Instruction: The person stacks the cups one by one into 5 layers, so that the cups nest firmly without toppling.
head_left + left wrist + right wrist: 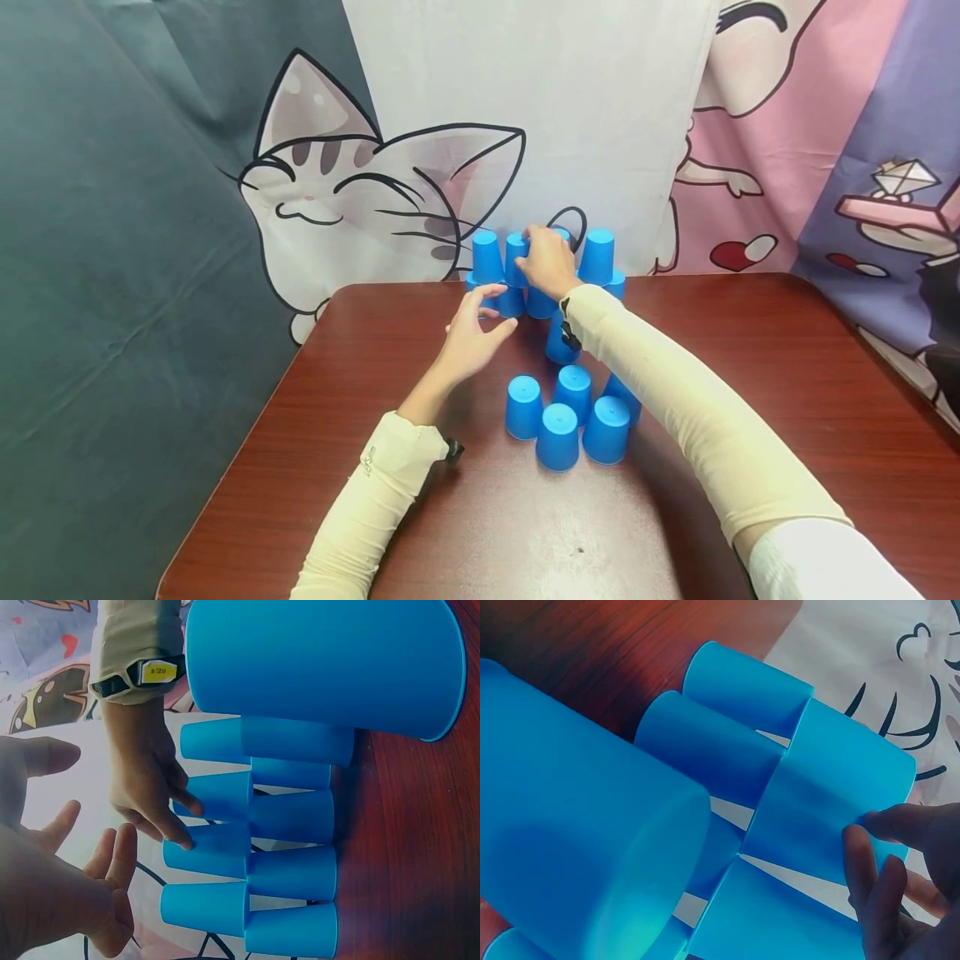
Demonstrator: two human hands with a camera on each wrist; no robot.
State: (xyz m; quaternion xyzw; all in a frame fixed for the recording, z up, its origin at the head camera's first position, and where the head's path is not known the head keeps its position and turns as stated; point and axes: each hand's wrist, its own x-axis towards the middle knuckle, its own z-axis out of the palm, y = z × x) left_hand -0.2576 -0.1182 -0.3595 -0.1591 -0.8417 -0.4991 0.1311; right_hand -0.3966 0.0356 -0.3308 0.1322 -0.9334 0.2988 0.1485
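The right hand (pixel 551 262) is touching a smooth blue plastic cup (pixel 515 275) with its fingertips; whether the fingers are pinching it, I cannot tell. That tapered cup is standing mouth down, its long axis upright and its narrow closed end pointing up, second from the left in the upper row. Beneath it, a lower row of matching blue cups (pixel 511 303) is bearing the upper one, each rim straddling neighbouring bases. The left hand (pixel 468 342) is hovering empty just in front, thumb and fingers spread wide. Nearer, more inverted blue cups (pixel 557 442) are standing on the glossy, wood-grained reddish-brown table (pixel 360 400). Behind, a cloth backdrop (pixel 600 100) is showing a printed cartoon cat (pixel 315 196).
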